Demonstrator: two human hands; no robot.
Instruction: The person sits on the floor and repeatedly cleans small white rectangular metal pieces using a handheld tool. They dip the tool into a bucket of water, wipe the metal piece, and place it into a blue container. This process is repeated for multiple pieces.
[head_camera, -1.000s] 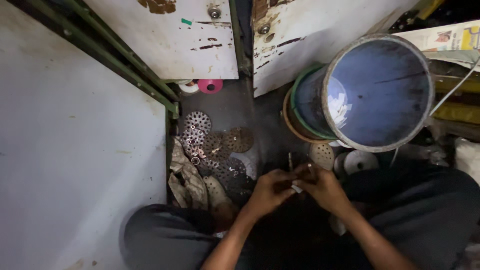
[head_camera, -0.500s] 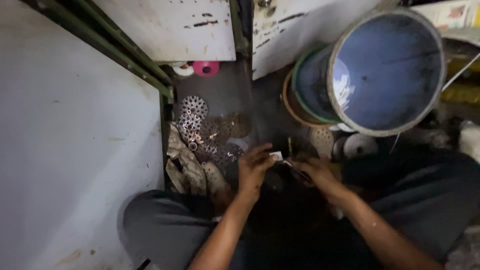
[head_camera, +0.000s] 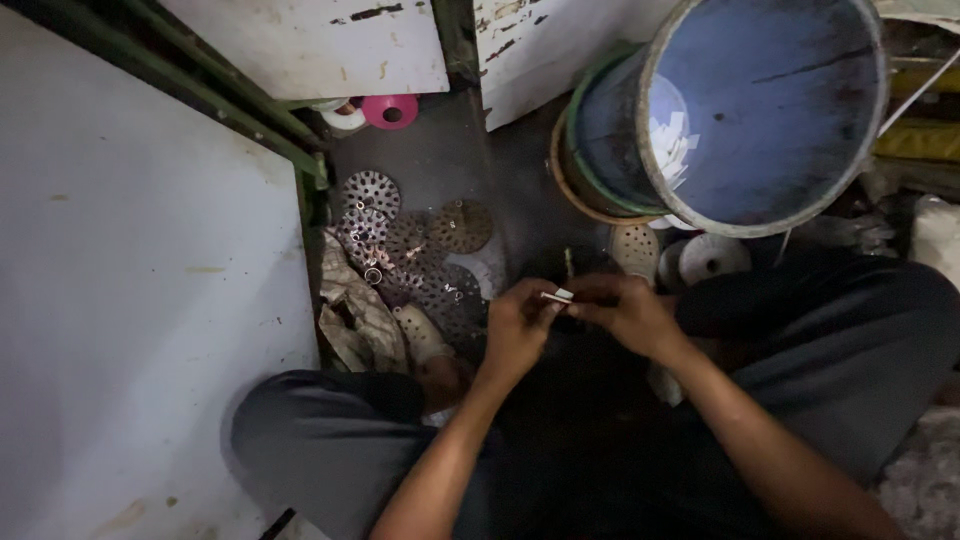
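Note:
My left hand (head_camera: 518, 328) and my right hand (head_camera: 628, 312) meet in front of my lap, fingertips together. Between them they pinch a small pale flat piece (head_camera: 558, 296); what it is I cannot tell in the dim light. Just beyond the hands, on the dark floor, lies a heap of round perforated metal discs (head_camera: 410, 255) with small rings among them. My knees in dark trousers frame the hands on both sides.
A big blue drum (head_camera: 760, 110) lies tilted at upper right, nested in green and orange rings. A crumpled rag (head_camera: 360, 315) sits left of the discs. Pink (head_camera: 390, 110) and white spools stand at the back. A large white panel (head_camera: 140, 300) fills the left.
Both hands have stayed together on the small piece, shifting only slightly. My view has dipped and moved closer, so the drum sits higher in the frame.

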